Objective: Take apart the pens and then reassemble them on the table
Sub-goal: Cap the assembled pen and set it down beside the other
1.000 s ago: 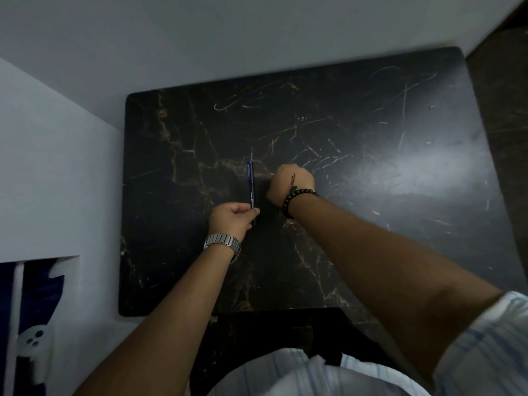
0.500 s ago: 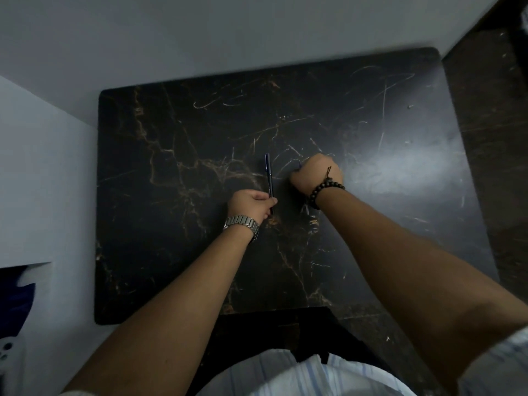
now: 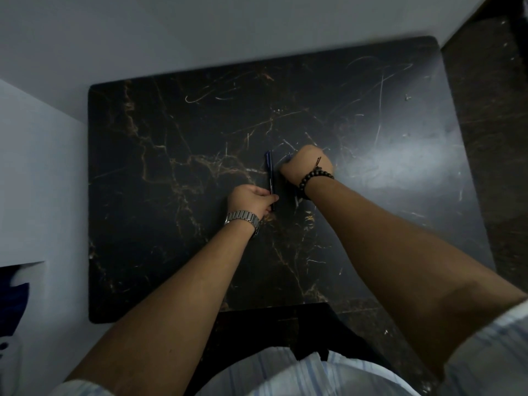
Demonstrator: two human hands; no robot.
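Note:
A dark blue pen [image 3: 269, 174] lies lengthwise on the black marble table [image 3: 171, 195], pointing away from me. My left hand [image 3: 251, 199], with a metal watch on the wrist, pinches the pen's near end. My right hand [image 3: 307, 167], wearing a dark bead bracelet, is closed in a fist just right of the pen. A second thin pen [image 3: 296, 199] shows under that wrist, and a bluish tip sticks out at the fist's far side. Most of this second pen is hidden by the hand.
The table sits against a pale wall [image 3: 200, 30] at the back and a white surface [image 3: 34, 181] on the left. Dark stone floor [image 3: 491, 138] runs along the right. A dark chair edge [image 3: 285, 324] is at the near side.
Both hands keep their grips on the pens. The view has shifted a little, so the hands and pens appear slightly further right than one second ago.

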